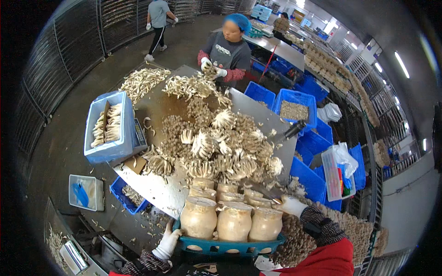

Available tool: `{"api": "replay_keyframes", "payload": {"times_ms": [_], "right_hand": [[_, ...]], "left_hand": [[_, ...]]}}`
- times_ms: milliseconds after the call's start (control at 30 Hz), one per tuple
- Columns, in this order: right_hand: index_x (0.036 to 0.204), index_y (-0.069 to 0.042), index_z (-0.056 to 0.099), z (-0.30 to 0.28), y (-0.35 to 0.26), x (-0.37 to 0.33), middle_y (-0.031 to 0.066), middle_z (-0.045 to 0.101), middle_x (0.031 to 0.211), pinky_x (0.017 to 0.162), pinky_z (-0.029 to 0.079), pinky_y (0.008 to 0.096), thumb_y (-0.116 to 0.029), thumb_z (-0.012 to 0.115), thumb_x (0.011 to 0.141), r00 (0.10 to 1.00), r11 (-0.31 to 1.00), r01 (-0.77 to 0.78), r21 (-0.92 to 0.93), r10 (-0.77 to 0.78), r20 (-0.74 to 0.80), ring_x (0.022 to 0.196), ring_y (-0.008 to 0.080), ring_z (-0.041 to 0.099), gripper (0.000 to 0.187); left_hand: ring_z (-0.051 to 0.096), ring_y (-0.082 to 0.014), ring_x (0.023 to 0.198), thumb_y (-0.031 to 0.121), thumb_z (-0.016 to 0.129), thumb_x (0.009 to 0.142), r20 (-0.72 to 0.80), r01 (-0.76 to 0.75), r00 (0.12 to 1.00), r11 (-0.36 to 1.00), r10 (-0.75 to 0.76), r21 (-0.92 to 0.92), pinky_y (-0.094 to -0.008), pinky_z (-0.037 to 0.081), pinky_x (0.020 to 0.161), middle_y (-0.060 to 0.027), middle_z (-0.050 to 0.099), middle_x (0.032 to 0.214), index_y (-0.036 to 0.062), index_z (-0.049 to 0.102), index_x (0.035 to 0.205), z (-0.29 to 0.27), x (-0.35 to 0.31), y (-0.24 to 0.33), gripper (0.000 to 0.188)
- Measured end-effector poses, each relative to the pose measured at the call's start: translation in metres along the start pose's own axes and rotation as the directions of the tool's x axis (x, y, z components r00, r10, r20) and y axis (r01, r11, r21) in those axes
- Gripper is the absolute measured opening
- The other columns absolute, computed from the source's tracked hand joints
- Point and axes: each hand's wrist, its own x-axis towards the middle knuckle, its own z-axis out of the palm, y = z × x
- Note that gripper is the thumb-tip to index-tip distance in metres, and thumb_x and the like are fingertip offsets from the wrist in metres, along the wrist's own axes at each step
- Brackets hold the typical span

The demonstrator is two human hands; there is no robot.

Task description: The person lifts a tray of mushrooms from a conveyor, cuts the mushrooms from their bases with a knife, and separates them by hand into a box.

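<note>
A green plastic crate [209, 246] stands at the near edge of the table, packed with several squat, cream-coloured cultivation bottles [234, 224]. My left hand [168, 241], in a white glove, has its fingers hooked over the crate's left rim. At the right of the bottles, my white-gloved right hand [293, 205] is closed around what looks like a knife; its dark blade [264, 192] points left over the rear bottles. Just beyond the bottles lies a big heap of brown-capped mushroom clusters [202, 146] with pale stems. More mushroom clusters [294, 239] hang beside my right forearm.
A blue-white bin [103, 154] of mushrooms stands on the table's left. Across the table, a co-worker [225, 50] handles mushrooms. Blue crates [306, 181] line the right side. A clear tub [94, 202] and blue basket [122, 193] sit on the floor at left.
</note>
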Motion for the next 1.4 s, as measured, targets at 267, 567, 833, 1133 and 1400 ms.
{"api": "replay_keyframes", "payload": {"times_ms": [267,567,833,1133,1400], "right_hand": [[0.111,0.002,0.061,0.141,0.053,-0.029,0.0094,0.065,0.1,0.071,0.053,0.0335,-0.013,0.058,0.099,0.996,0.577,0.034,0.816,0.049,-0.076,0.088,0.0181,0.063,0.02],[0.115,0.0,0.06,0.201,0.005,-0.028,0.009,0.065,0.105,0.072,0.055,0.031,-0.003,0.058,0.096,0.96,-0.005,0.198,0.98,0.204,-0.193,0.086,0.016,0.063,0.019],[0.115,0.002,0.054,0.295,0.017,0.009,0.0107,0.06,0.109,0.084,0.048,0.0329,-0.01,0.059,0.095,0.836,0.252,0.129,0.959,0.493,-0.242,0.097,0.0208,0.058,0.024],[0.111,0.005,0.057,0.356,0.004,0.028,0.0178,0.065,0.1,0.079,0.048,0.0364,-0.031,0.072,0.088,0.518,0.518,-0.205,0.831,0.777,-0.357,0.088,0.0277,0.061,0.045],[0.122,0.006,0.052,0.387,0.024,0.074,0.0259,0.065,0.11,0.085,0.051,0.0429,-0.03,0.067,0.088,0.73,0.595,-0.554,0.582,0.683,-0.003,0.099,0.0402,0.063,0.052]], "left_hand": [[0.06,-0.021,0.095,0.0,0.065,0.087,0.437,0.553,0.802,0.781,-0.406,-0.29,-0.0335,0.053,0.083,-0.0122,0.061,0.105,0.001,0.054,0.117,-0.057,-0.045,-0.059,0.032],[0.064,-0.0205,0.081,0.019,0.057,0.087,0.379,-0.152,0.922,0.973,0.075,0.176,-0.0359,0.056,0.073,-0.0124,0.064,0.104,0.0019,0.05,0.126,-0.093,-0.023,-0.127,0.043],[0.055,-0.0282,0.124,0.05,0.039,0.101,0.297,0.409,0.91,0.737,-0.289,-0.539,-0.0427,0.045,0.106,-0.0162,0.054,0.138,0.0028,0.041,0.143,-0.055,0.071,-0.091,0.063],[0.055,-0.0328,0.125,0.067,0.029,0.098,0.328,0.546,0.836,0.728,-0.44,-0.415,-0.0474,0.049,0.102,-0.0176,0.051,0.141,0.0024,0.036,0.147,-0.123,0.173,-0.164,0.082],[0.064,-0.021,0.087,0.014,0.06,0.095,-0.037,-0.337,0.853,0.603,0.52,0.723,-0.0337,0.052,0.079,-0.0142,0.069,0.102,-0.0021,0.064,0.106,-0.023,0.132,-0.038,0.02]]}}
